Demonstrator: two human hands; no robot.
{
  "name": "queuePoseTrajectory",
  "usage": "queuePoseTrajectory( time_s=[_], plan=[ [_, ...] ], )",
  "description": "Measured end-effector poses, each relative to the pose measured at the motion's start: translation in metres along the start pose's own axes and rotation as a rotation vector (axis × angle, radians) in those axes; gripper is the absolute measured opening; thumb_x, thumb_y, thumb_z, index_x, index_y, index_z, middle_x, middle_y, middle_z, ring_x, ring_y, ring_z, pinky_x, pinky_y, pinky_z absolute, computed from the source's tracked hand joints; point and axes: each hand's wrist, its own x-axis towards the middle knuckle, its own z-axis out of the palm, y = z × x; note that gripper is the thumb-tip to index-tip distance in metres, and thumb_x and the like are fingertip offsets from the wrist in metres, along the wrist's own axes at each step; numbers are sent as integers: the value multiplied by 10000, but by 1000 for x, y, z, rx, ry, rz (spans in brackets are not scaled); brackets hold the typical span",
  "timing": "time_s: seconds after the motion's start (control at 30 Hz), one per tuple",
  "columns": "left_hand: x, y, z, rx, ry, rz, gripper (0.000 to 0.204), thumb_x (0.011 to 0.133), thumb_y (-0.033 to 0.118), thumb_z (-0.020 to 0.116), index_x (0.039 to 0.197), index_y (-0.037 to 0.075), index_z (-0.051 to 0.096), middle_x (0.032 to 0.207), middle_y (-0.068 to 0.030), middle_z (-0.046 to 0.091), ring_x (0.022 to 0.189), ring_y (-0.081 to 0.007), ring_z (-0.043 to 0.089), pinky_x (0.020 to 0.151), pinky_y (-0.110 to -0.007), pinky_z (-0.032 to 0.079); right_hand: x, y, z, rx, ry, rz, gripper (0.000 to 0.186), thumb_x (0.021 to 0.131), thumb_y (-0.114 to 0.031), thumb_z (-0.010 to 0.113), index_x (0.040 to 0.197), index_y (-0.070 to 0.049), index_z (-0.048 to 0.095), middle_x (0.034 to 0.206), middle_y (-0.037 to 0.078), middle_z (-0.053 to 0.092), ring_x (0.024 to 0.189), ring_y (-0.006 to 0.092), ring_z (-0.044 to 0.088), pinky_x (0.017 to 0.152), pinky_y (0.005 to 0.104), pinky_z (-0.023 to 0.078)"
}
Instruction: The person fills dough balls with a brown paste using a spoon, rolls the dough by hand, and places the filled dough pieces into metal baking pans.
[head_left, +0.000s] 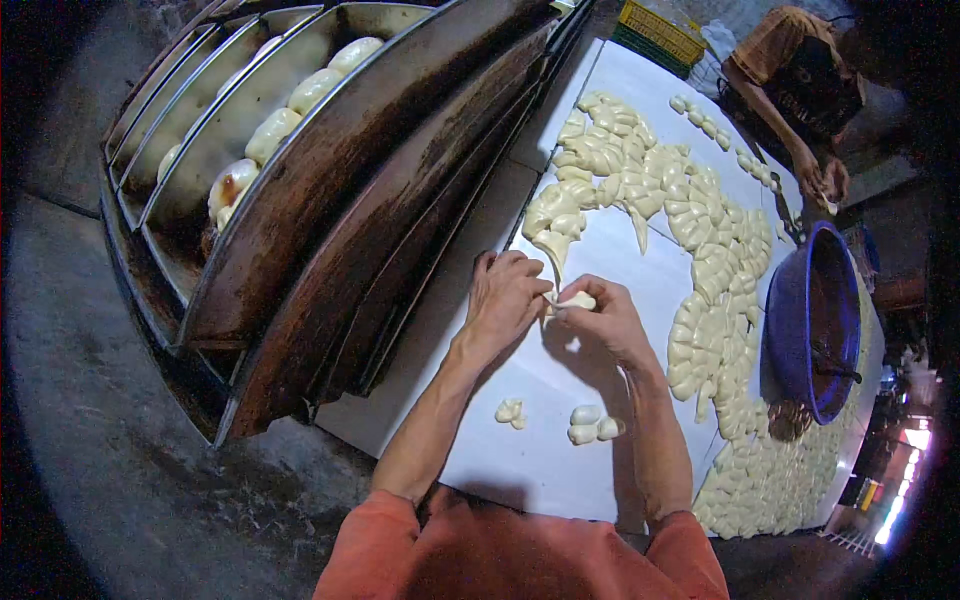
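A strip of pale dough (557, 258) stretches from the left end of the dough pile (640, 185) down to my hands over the white table (590, 365). The fingers of my left hand (506, 298) are curled at the strip's lower end, partly hiding it. With thumb and fingers, my right hand (612, 322) pinches a small dough piece (577, 301) right beside the left fingertips. Closer to me, a small twisted bit of dough (511, 413) and a cluster of smooth dough lumps (592, 426) rest on the tabletop.
Stacked long, dark metal trays (330, 180) rise at the left, the top one holding rounded dough pieces (271, 136). A purple basin (816, 322) stands at the right. At the far right, another person (800, 85) handles dough. Yellow and green crates (660, 35) are behind the table.
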Motion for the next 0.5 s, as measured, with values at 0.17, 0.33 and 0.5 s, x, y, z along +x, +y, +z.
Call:
queuePoseTrajectory(
  time_s=[0.17,0.33,0.5],
  plan=[
    [-3,5,2,10,15,-134,323,834,274,723,1130,146,732,1309,-132,615,1254,-326,520,1027,-512,395,-42,0,-36,246,-66,-250,269,722,-20,708,984,-10,646,931,119,664,771,199,652,633,309,537],
    [-11,48,-21,-340,70,-142,691,814,422,783,1353,29,602,1411,-216,540,1313,-322,510,1076,-497,397,-66,2,-41,333,41,-92,491,910,-150,647,1364,1,536,1052,99,669,952,217,682,885,343,563],
    [-12,90,-15,-896,-250,-395,470,826,326,800,1154,-2,724,1009,-125,758,870,-167,693,774,-307,534,-76,16,-42,282,70,-98,316,934,-99,675,1220,22,615,1059,95,689,884,151,672,757,269,567]
  ],
)
